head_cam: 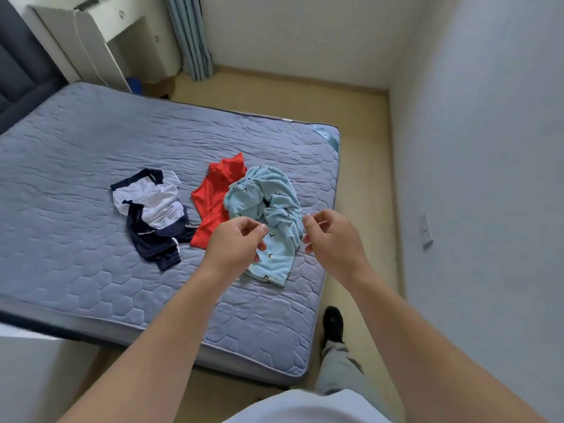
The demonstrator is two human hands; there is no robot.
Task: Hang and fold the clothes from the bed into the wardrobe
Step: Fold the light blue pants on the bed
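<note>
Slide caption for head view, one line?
Left hand and right hand hover empty over the light blue garment, beside a red top and navy-white clothes on the bed.

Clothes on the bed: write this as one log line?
left hand: empty, over blue garment | right hand: empty | red garment, navy-white garment: crumpled on bed

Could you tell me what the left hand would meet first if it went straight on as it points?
Probably the light blue garment, crumpled on the bed right ahead of the left hand; the gap between them is unclear.
</note>
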